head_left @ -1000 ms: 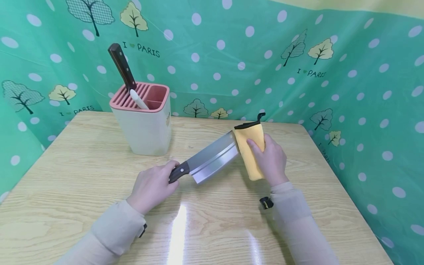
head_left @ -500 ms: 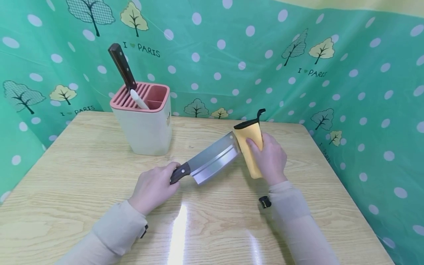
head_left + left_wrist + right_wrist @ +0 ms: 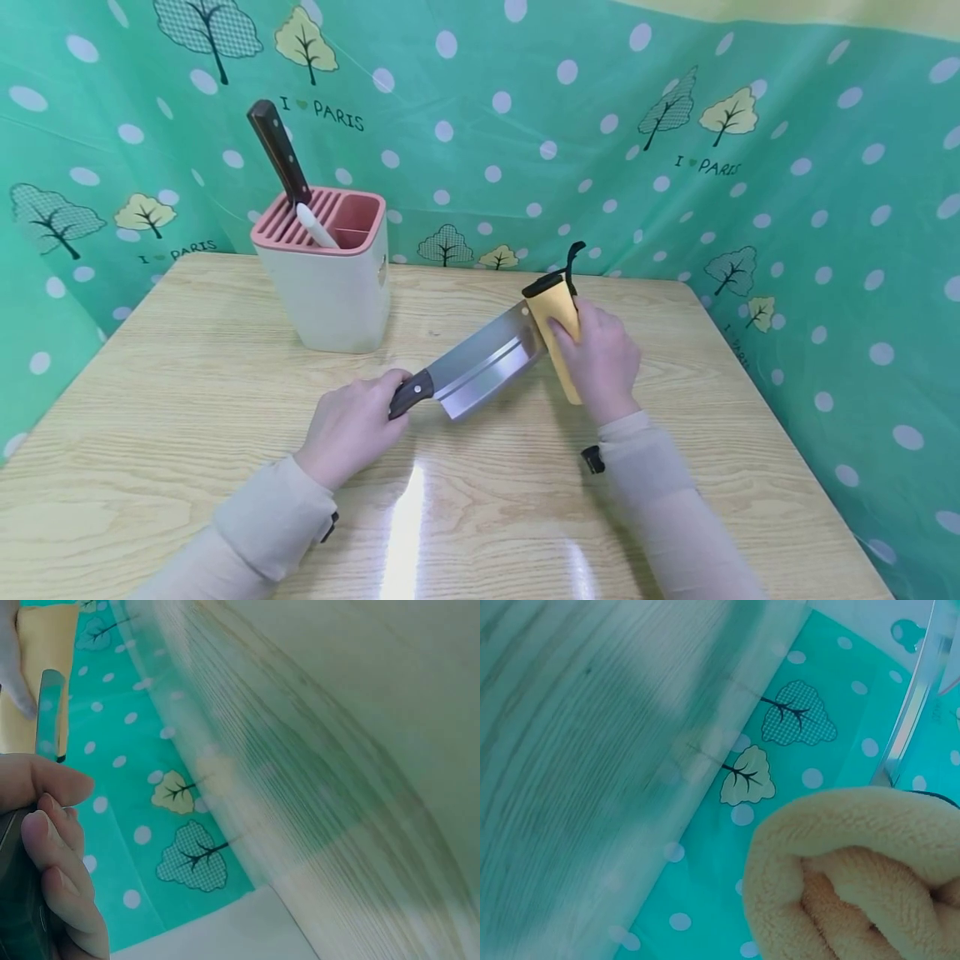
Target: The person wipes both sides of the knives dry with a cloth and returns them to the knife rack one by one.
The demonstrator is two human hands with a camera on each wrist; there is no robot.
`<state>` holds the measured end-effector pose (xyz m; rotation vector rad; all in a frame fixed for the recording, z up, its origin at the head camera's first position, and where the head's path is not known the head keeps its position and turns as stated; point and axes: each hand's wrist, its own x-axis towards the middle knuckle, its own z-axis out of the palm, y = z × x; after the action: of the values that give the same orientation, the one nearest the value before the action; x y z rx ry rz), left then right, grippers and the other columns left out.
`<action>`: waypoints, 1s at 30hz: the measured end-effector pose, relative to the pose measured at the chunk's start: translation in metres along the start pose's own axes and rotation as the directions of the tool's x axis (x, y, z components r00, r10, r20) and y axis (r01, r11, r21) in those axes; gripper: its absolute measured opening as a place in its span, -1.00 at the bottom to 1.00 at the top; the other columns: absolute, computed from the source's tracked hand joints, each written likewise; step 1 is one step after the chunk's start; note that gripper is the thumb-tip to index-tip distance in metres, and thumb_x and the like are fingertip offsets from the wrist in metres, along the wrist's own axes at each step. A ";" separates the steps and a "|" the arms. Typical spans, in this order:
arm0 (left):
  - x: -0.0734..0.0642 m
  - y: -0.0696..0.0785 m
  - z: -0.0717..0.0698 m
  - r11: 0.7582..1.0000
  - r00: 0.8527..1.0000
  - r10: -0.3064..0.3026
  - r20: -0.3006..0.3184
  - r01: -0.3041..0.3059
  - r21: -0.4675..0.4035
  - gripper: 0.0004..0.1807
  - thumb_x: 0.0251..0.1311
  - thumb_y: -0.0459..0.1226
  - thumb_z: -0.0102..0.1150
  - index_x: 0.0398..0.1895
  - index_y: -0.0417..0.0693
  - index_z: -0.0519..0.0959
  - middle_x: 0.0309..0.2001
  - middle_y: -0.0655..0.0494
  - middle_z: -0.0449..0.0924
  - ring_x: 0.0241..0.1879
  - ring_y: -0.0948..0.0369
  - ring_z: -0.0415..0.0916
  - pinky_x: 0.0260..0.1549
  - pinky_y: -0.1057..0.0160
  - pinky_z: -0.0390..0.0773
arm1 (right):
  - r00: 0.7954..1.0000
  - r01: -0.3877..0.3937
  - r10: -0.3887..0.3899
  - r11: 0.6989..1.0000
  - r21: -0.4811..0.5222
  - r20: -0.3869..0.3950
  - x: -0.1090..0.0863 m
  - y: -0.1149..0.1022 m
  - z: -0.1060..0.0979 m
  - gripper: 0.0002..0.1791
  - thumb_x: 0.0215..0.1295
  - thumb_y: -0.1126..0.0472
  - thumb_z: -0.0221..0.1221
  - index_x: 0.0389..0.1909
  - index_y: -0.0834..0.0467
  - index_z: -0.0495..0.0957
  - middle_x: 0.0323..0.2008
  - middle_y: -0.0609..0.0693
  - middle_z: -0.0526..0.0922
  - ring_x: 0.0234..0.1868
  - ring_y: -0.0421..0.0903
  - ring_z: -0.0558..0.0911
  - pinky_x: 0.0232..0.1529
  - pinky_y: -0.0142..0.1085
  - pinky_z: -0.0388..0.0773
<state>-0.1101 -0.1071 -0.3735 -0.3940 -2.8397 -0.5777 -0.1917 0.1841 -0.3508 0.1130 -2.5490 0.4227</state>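
Note:
My left hand (image 3: 355, 427) grips the dark riveted handle of a cleaver (image 3: 480, 358), its broad blade slanting up to the right above the table. In the left wrist view the fingers (image 3: 64, 862) curl round that handle. My right hand (image 3: 603, 358) holds a folded yellow cloth (image 3: 553, 321) with black edging and a black loop, thumb on its near face. The cloth touches the blade's far end and covers part of it. In the right wrist view the rolled fluffy cloth (image 3: 855, 862) hides the fingers, with the blade (image 3: 915, 705) beyond.
A white knife block (image 3: 330, 300) with a pink slotted top stands at the back left of the wooden table (image 3: 187, 400). It bears a dark-handled knife (image 3: 279, 152) and a white-handled tool (image 3: 315, 225). A green dotted curtain (image 3: 465, 108) hangs behind and at the sides.
My right hand and the cloth have shifted slightly left, and the cloth's top has tilted and folded further over the blade's end. The cleaver has moved only a little.

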 end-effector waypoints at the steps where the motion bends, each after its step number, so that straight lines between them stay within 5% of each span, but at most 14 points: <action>1: 0.000 0.000 0.000 1.000 1.000 0.000 -0.002 0.000 -0.002 -0.62 0.00 -0.29 0.28 -0.03 -0.01 0.61 -0.57 0.14 0.57 -0.68 0.24 0.29 -0.73 0.26 0.22 | 1.000 0.011 -0.011 1.000 0.000 -0.006 -0.001 -0.001 0.000 -0.58 0.31 -0.12 0.23 -0.03 0.12 0.53 -0.41 0.08 0.66 -0.46 0.07 0.58 -0.58 -0.08 0.42; 19: -0.002 0.005 0.006 1.000 0.999 0.006 -0.041 -0.006 -0.003 -0.65 -0.02 -0.33 0.27 -0.07 -0.05 0.62 -0.55 0.13 0.62 -0.69 0.25 0.31 -0.74 0.26 0.24 | 0.988 0.133 -0.135 0.991 -0.032 -0.073 -0.013 -0.014 0.010 -0.55 0.24 0.01 0.33 0.11 0.10 0.57 -0.12 0.10 0.75 -0.29 0.10 0.68 -0.57 -0.04 0.51; 30: -0.002 0.005 0.010 1.000 0.999 0.003 -0.049 -0.004 -0.019 -0.66 -0.01 -0.34 0.28 -0.09 -0.07 0.62 -0.59 0.15 0.58 -0.71 0.26 0.28 -0.75 0.28 0.23 | 0.972 0.206 -0.206 0.978 -0.010 -0.111 -0.022 -0.023 0.015 -0.54 0.19 0.05 0.38 0.08 0.13 0.59 -0.12 0.11 0.76 -0.26 0.08 0.70 -0.52 -0.09 0.57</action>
<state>-0.1080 -0.0990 -0.3817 -0.3827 -2.7886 -0.6055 -0.1762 0.1571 -0.3682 0.3424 -2.3967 0.3403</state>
